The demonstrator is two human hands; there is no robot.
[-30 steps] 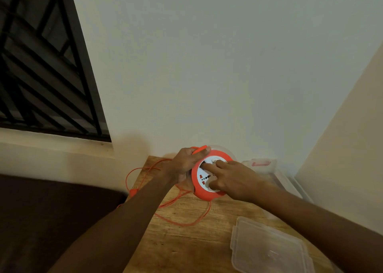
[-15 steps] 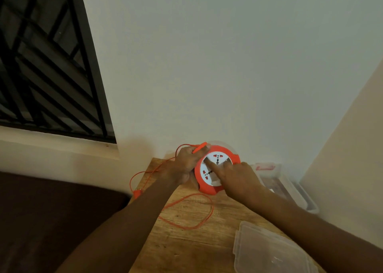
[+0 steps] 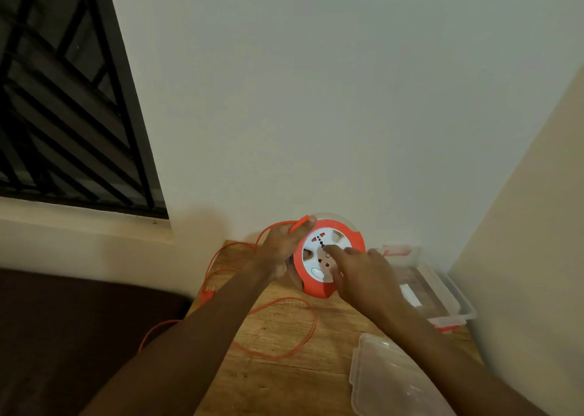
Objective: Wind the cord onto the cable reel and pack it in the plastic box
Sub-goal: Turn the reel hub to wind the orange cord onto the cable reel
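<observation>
The reel, orange with a white socket face, stands tilted on the far part of the wooden desk, close to the wall. The left hand grips its left rim, fingers curled around the edge, with a stretch of the orange cord pinched under the thumb at the top. The right hand rests on the white face with the forefinger stretched out and pressing near the centre; the other fingers are loosely bent, holding nothing. Much of the cord lies unwound: it loops over the desk near the left forearm and trails off the left edge, where the plug hangs beside a dark surface. The clear plastic box sits open just right of the reel, against the side wall, with red clips at its ends. Its clear lid lies flat on the near right part of the desk, apart from the box.
</observation>
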